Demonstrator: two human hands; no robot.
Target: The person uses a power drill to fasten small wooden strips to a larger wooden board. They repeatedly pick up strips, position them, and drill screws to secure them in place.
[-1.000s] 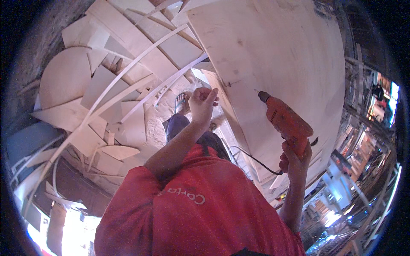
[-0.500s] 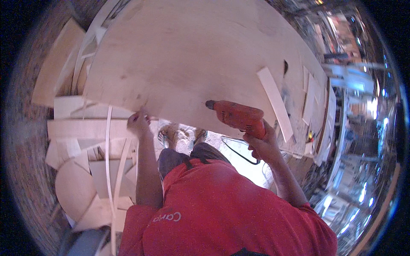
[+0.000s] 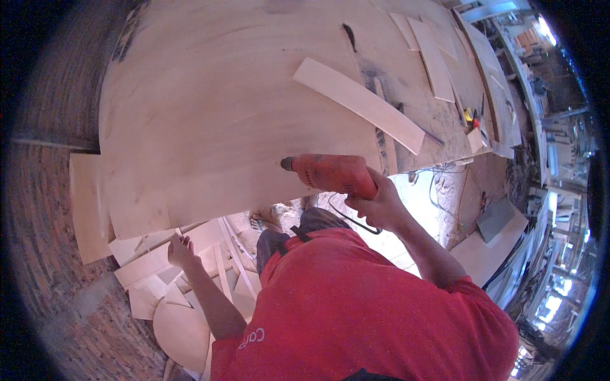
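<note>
My right hand (image 3: 381, 204) is wrapped round the grip of a red-orange corded power drill (image 3: 337, 173). The drill lies level above the near part of a large plywood sheet (image 3: 216, 127), its dark chuck pointing left. A black cord hangs from the grip. Lower left, my left hand (image 3: 182, 252) is at the near edge of the sheet, above wood offcuts. Its fingers are curled together; whatever they hold, if anything, is too small to make out. A pale wooden strip (image 3: 359, 105) lies slantwise on the sheet, beyond the drill.
Under my left arm are piled offcuts, among them a rounded panel (image 3: 182, 327). More thin boards (image 3: 432, 60) lie at the far right, near a small yellow and red tool (image 3: 471, 119). A brick wall (image 3: 57, 235) stands on the left.
My view has turned to the right, bringing more of the right side into sight. My left hand has moved left along the sheet's edge. The drill stays in my right hand, now more level.
</note>
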